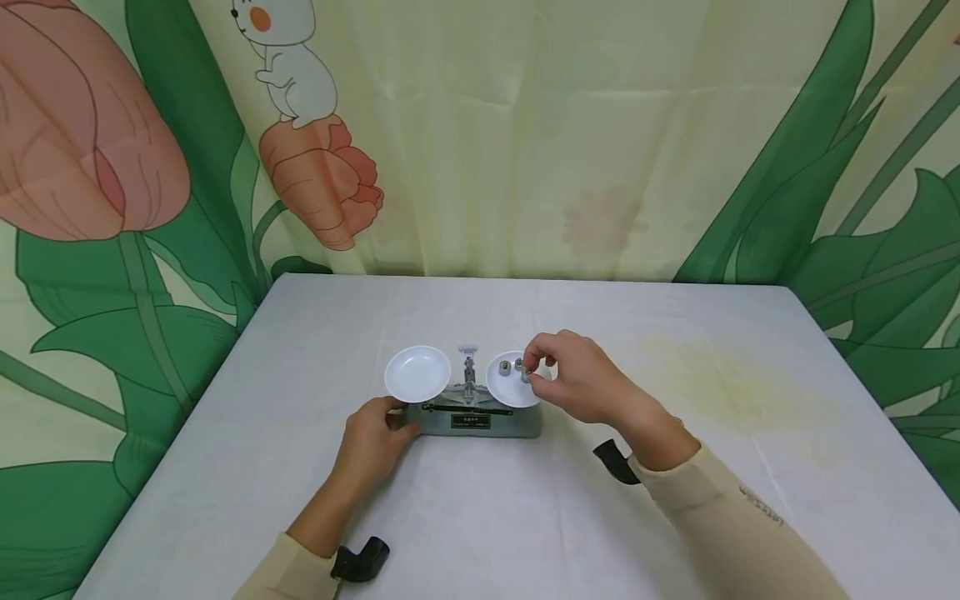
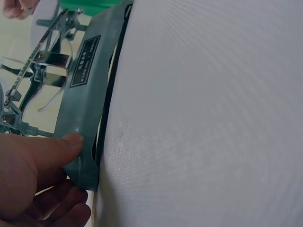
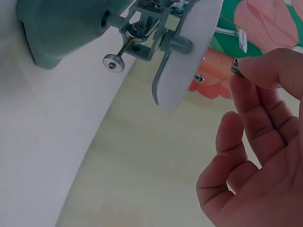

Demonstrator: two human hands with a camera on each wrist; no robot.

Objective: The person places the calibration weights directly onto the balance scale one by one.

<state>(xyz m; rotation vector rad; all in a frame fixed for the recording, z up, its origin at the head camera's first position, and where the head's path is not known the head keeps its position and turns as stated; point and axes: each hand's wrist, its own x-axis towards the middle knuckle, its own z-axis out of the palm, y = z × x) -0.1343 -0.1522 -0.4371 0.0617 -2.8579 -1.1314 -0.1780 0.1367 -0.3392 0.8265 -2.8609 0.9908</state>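
A grey-green balance scale (image 1: 495, 425) stands on the table, with a white left pan (image 1: 417, 373) that holds nothing and a white right pan (image 1: 504, 397). My left hand (image 1: 372, 442) grips the left end of its base; in the left wrist view the thumb (image 2: 71, 145) lies on the front face and the other fingers curl by the end. Over the right pan, my right hand (image 1: 581, 379) pinches a small metal weight (image 3: 236, 66) between thumb and forefinger. Two small silvery weights (image 1: 505, 367) are visible on that pan. Whether the pinched weight touches the pan, I cannot tell.
A white cloth covers the table (image 1: 675, 517). Behind it hangs a curtain (image 1: 510, 167) printed with plants and a rabbit. Black curved pieces (image 1: 362, 559) sit at both wrists. In the right wrist view, a round metal knob (image 3: 113, 63) sticks out from the scale.
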